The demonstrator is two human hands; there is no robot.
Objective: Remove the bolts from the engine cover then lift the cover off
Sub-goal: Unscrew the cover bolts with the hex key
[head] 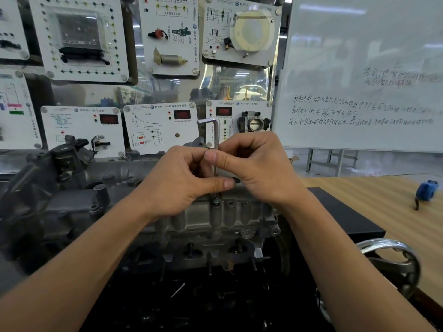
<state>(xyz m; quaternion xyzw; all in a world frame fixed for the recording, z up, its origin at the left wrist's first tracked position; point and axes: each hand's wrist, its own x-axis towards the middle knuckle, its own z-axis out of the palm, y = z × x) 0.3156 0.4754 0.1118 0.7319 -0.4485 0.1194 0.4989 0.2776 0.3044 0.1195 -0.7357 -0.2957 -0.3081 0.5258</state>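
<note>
An L-shaped hex key (215, 135) stands upright with its short arm pointing left at the top. Its lower end sits in a bolt (216, 201) at the near edge of the grey engine cover (242, 212). My left hand (182, 180) pinches the shaft from the left, thumb stretched across below. My right hand (259, 166) pinches the same shaft from the right, thumb pointing left. The middle of the shaft is hidden behind my fingers. The cover lies on the engine block (203, 245), which spreads left and below.
Training panels (163, 125) with sensors stand close behind the engine. A whiteboard (359, 75) fills the upper right. On the right are a wooden table (383, 200) with a blue object (425, 190), a black box (345, 212) and a chrome handwheel (393, 262).
</note>
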